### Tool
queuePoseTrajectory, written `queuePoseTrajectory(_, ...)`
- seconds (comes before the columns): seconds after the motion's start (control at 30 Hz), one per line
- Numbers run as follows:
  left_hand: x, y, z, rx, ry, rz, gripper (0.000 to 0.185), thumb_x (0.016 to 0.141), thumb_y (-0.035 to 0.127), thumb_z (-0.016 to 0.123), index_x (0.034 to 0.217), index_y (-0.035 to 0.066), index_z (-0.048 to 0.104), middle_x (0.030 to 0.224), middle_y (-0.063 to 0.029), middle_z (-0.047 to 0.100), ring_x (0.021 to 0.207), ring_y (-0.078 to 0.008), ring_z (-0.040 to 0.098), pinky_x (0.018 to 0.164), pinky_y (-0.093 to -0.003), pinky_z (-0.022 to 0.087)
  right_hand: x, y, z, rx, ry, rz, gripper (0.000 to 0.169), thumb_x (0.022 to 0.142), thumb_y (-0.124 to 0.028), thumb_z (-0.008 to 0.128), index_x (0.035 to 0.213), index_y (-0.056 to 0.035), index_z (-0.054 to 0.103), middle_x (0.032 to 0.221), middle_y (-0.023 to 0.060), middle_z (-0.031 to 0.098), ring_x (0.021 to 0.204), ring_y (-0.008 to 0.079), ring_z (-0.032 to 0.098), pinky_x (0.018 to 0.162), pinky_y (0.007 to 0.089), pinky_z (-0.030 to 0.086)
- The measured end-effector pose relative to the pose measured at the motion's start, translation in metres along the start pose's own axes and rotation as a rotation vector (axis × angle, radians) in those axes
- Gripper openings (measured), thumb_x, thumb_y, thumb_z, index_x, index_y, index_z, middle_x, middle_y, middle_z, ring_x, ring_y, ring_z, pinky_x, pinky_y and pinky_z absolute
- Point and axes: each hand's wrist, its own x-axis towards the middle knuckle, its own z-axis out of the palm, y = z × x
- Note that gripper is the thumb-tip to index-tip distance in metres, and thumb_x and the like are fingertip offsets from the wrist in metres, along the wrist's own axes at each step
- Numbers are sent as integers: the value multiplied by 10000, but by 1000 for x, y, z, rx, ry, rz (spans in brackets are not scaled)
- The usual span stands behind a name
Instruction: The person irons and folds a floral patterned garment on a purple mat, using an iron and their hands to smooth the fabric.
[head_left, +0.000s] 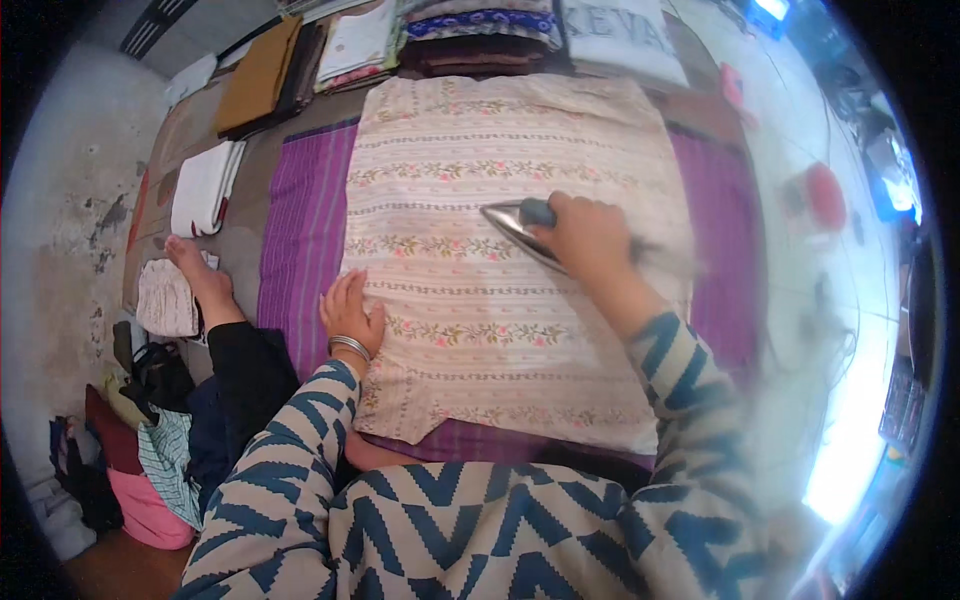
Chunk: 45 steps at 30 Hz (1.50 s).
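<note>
A cream floral cloth (465, 300) lies spread over a purple striped cloth (307, 202) before me. My right hand (592, 236) grips the grey handle of a clothes iron (514, 225); its metal tip points left and rests on or just over the right middle of the floral cloth. My left hand (352, 315), with metal bangles at the wrist, lies with its fingers apart on the floral cloth's left edge. The lower left corner of this cloth is uneven, and slight folds show at its top right.
Folded cloths stand in stacks along the far side, among them a mustard one (259, 67) and patterned ones (484, 30). A folded white cloth (206, 187) lies at the left, near my bare foot (199, 270). Loose clothes (142, 480) are heaped at the lower left by the wall.
</note>
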Motion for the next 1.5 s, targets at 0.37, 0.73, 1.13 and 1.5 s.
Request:
queuePoseTrajectory(0.37,3,1,-3,9,-13,-1,574,809,323,551,1340,128,456,1388,-76,438,1327,-285,345,1108,-524,175,106,109,-18,-76,288,393,425,747,-508,688,989,-160,691,937,92,700,902,273,671,729,417,522)
queuePoseTrajectory(0.73,3,-1,1,-8,17,19,586,791,321,563,1336,128,459,1383,-74,443,1321,-289,354,1109,-520,178,87,108,-22,-66,118,234,542,726,-578,671,1056,-148,685,1025,112,686,954,299,655,770,440,525)
queuePoseTrajectory(1.13,3,-2,0,-9,9,8,586,803,322,557,1345,124,454,1388,-79,442,1321,-292,354,1112,-510,172,89,177,-31,-97,265,514,546,743,-568,677,1109,-164,669,1064,111,683,967,318,654,758,453,518)
queuePoseTrajectory(1.5,3,-2,0,-18,46,16,582,784,302,570,1328,117,473,1368,-98,466,1298,-312,379,1095,-520,192,27,60,-32,103,125,256,400,744,-481,677,933,-130,712,911,127,699,869,302,676,730,445,524)
